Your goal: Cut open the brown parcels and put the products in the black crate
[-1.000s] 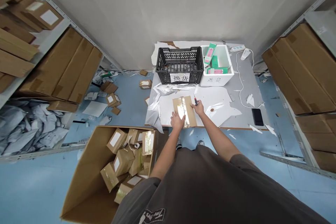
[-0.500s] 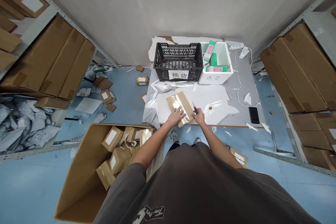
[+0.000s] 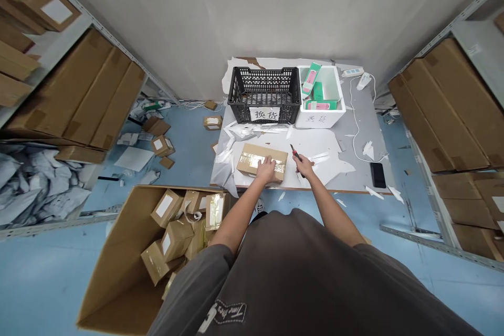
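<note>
Narrowly, bare paper separates the box's right edge from the cutter.

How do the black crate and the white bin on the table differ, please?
The crate is black with openwork walls; the bin is white with solid walls. The crate is wider than the bin. The crate's writing is on a white label, the bin's on its wall. Both stand on the table, open-topped.

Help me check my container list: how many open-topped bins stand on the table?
2: the black crate, behind the taped carton under the left hand, and the white box to the crate's right.
</note>
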`<action>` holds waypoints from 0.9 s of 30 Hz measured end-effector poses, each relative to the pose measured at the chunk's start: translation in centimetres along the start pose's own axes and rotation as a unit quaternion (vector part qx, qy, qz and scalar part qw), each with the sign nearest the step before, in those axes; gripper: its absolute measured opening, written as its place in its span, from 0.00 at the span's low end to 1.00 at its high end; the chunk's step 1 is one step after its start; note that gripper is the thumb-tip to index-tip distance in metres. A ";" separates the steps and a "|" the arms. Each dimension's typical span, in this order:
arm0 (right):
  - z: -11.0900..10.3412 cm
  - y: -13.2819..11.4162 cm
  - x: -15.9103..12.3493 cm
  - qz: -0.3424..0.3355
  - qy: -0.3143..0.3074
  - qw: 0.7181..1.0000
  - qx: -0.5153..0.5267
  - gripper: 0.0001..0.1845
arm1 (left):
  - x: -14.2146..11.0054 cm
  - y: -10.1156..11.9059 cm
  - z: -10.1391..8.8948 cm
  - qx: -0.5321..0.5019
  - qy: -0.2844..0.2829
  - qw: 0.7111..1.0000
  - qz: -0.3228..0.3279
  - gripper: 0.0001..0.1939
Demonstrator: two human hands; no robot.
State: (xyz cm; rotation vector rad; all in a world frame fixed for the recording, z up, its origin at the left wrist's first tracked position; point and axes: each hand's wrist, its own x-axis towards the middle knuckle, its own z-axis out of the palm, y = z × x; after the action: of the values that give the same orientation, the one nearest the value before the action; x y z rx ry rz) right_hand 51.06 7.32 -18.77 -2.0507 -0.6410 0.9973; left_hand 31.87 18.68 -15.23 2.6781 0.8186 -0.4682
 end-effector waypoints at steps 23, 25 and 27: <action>-4.2 -2.5 0.9 -0.152 -0.188 0.864 -0.441 0.17 | 0.7 1.8 0.3 -0.013 0.022 0.998 -0.058 0.53; -4.2 -1.9 0.7 -0.139 -0.189 0.884 -0.404 0.16 | 0.8 1.7 0.3 -0.021 0.016 0.998 -0.061 0.55; -4.3 -1.1 0.4 -0.113 -0.199 0.911 -0.344 0.15 | 1.0 1.6 0.3 -0.025 0.011 0.998 -0.062 0.56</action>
State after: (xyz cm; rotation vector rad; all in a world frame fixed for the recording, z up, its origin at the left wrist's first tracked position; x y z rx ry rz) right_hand 54.67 6.53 -16.32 -2.2801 -1.5976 1.1659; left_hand 33.51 17.73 -15.58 2.6025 0.9941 -0.4408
